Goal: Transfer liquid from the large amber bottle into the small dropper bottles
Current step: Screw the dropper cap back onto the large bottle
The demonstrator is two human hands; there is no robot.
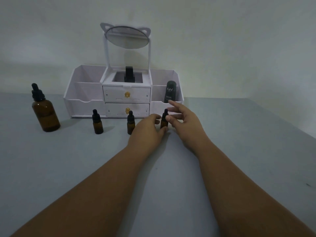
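The rightmost small dropper bottle (164, 121) is being steadied at its base between the thumb and curled fingers of the left hand (148, 130), while the right hand (183, 119) is being held beside its black dropper cap with fingers spread and the thumb just at the cap; whether the cap is actually being pinched cannot be told. The bottle is probably being braced low so the cap can be unscrewed without tipping it. Two more small dropper bottles, the middle one (131, 123) just left of the left hand and the left one (97, 122) farther left, are being kept upright in a row on the grey table (239, 151), likely awaiting filling. The large amber bottle (45, 110), capped, is being left standing at far left. Behind the row, a white organiser (85, 100) with a mirror (127, 37) is being kept against the wall.
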